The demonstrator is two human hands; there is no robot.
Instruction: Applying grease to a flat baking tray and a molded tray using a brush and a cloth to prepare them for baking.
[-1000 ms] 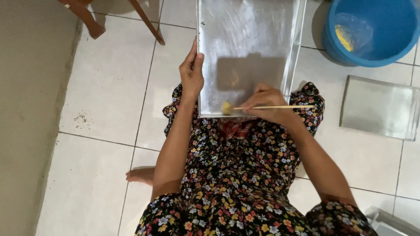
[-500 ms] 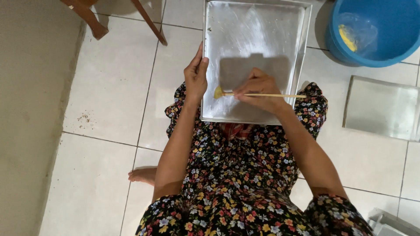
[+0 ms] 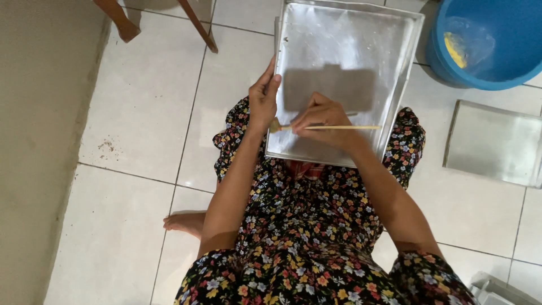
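A large metal baking tray (image 3: 344,51) is held across the lap in the upper middle of the frame, its near edge resting on the floral dress (image 3: 305,226). The tray's left rim is gripped by the left hand (image 3: 262,101), the fingers curled over the edge and the thumb alongside. A thin wooden-handled brush (image 3: 327,127) is pinched in the right hand (image 3: 322,121), with the handle pointing towards the right of the frame and the yellowish tip lying at the tray's lower left corner, just beside the left hand. Both hands are thus closed on something: the left on the tray, the right on the brush.

The step in hand appears to be the coating of the tray's inner surface, with the brush at the near left corner. The upper part of the tray looks streaked, though how much is already covered cannot be told. The next stroke would call for the tray to be kept steady and the tip dragged flat along the bottom.

A blue bucket (image 3: 508,62) with a clear bag and something yellow inside stands on the tiled floor (image 3: 141,101) at the upper right; a second tray (image 3: 494,141) lies at the right.
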